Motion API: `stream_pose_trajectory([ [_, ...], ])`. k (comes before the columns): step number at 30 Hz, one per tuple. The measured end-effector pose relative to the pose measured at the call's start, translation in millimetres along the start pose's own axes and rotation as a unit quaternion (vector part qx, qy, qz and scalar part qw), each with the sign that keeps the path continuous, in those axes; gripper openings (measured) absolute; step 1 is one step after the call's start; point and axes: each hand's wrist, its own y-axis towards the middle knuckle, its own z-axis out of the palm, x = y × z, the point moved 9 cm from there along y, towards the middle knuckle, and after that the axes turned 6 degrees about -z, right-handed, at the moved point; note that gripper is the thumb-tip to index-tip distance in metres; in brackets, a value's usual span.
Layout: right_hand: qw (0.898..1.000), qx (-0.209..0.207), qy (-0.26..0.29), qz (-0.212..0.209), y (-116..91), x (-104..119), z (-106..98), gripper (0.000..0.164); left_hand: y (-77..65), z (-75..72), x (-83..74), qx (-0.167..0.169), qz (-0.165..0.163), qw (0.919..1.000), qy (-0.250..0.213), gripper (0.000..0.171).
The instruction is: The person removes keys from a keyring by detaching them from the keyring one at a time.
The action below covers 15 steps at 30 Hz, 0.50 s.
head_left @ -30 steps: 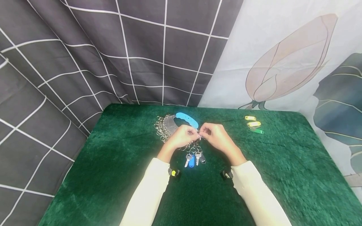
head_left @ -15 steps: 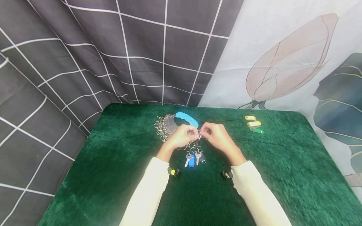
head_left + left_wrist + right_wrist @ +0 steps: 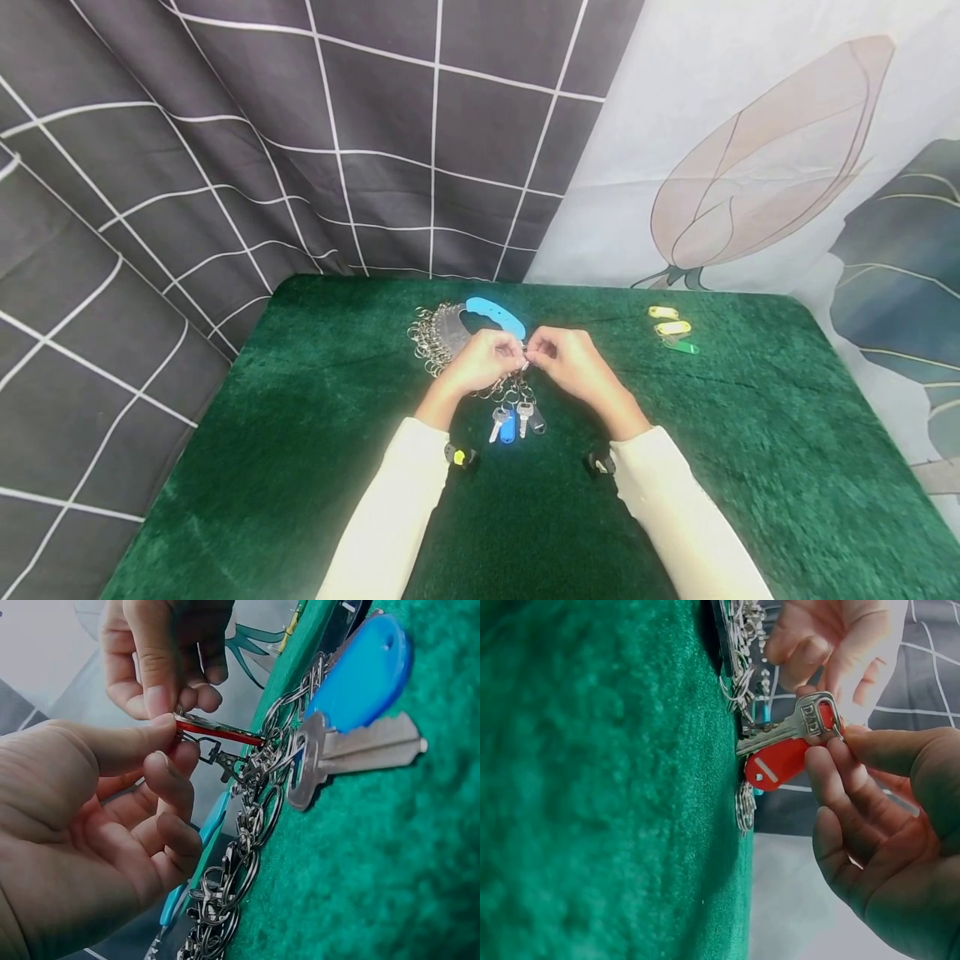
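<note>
My left hand (image 3: 483, 362) and right hand (image 3: 566, 358) meet fingertip to fingertip over a ring of metal clasps. In the left wrist view, my left thumb and forefinger pinch a wire key ring, joined to a metal clasp (image 3: 223, 760), beside the end of a red key tag (image 3: 780, 763). My right fingertips pinch the small ring at the tag's end; a silver key (image 3: 789, 729) lies against the tag. Below the hands, a blue key tag (image 3: 507, 426), a dark grey tag (image 3: 537, 421) and two silver keys (image 3: 524, 418) hang from rings onto the cloth.
A light-blue strap handle (image 3: 495, 316) and a fan of key rings (image 3: 427, 337) lie behind and left of the hands. Two yellow tags (image 3: 672, 328) and a green tag (image 3: 681, 347) lie at back right. Green cloth (image 3: 300, 483) covers the table, with curtains (image 3: 390, 125) behind.
Both hands stay in nearly the same place. The pinched fingertips and the small piece between them have shifted slightly to the left; the keys and tags on the cloth lie as before.
</note>
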Motion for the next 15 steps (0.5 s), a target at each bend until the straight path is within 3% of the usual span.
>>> stream_pose_trajectory([
  [15, 0.999, -0.013, -0.013, 0.034, -1.0, -6.8, -2.9, 0.005, -2.6, -0.6, -7.0, 0.01, 0.038, 0.999, 0.02, 0.01],
])
